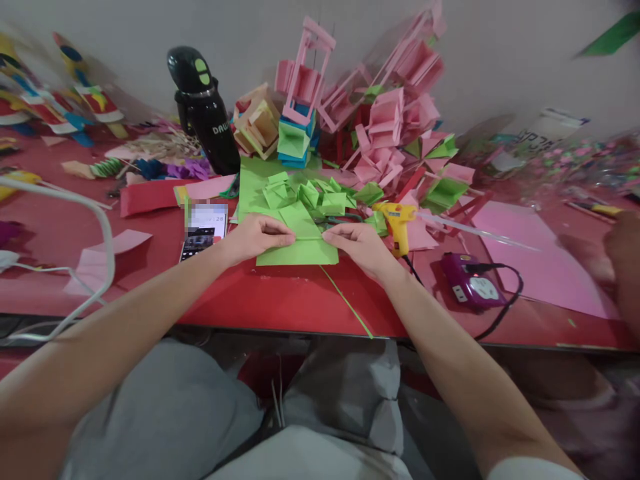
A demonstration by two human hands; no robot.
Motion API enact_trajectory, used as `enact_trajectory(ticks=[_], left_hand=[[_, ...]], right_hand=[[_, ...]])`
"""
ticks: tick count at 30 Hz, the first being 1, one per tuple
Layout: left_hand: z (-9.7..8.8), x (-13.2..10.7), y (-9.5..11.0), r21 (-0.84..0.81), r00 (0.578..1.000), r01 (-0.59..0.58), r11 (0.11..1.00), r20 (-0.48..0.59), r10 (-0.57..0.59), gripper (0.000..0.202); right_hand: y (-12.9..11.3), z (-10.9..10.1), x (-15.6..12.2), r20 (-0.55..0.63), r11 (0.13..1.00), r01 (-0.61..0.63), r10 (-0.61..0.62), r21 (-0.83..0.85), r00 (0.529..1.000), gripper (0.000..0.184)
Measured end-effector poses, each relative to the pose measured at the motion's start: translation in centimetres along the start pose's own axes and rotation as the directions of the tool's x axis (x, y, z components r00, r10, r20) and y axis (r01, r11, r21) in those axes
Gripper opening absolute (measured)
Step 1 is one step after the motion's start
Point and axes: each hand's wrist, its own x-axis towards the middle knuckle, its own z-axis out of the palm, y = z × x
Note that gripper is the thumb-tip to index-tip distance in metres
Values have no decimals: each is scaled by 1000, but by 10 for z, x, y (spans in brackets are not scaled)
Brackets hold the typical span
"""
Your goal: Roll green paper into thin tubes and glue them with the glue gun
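Between my hands a sheet of light green paper (pixel 297 255) lies on the red table, with a fold or strip running across it. My left hand (pixel 260 237) pinches the left end of that folded strip, thumb and fingers together. At the other end my right hand (pixel 356 241) pinches it the same way. Just beyond my fingers sit several small folded green paper pieces (pixel 307 195). A thin green paper strip (pixel 347 303) runs from under the sheet to the table's front edge. Close to my right hand lies a yellow hot glue gun (pixel 397 223).
A phone (pixel 205 230) lies left of my hands, with a black bottle (pixel 207 113) behind it. Pink folded paper models (pixel 385 120) pile up at the back. On the right are a purple power adapter (pixel 473 281), pink paper sheets (pixel 540 253) and another person's arm (pixel 623 267).
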Motion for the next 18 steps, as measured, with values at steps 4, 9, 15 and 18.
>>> enact_trajectory(ticks=[4, 9, 15, 18], left_hand=[[-1, -1, 1, -109, 998, 33, 994, -52, -39, 28], [-3, 2, -6, -297, 989, 55, 953, -114, -93, 31], [0, 3, -3, -472, 970, 153, 868, -98, -224, 32], [1, 2, 1, -495, 947, 203, 845, -120, -298, 31]], right_hand=[[3, -2, 1, -22, 999, 0, 1, 45, 1000, 31], [3, -4, 2, -81, 998, 8, -3, 67, 997, 29], [3, -3, 2, -139, 999, 45, -41, 22, 989, 30], [3, -3, 3, -154, 998, 61, -56, 25, 986, 28]])
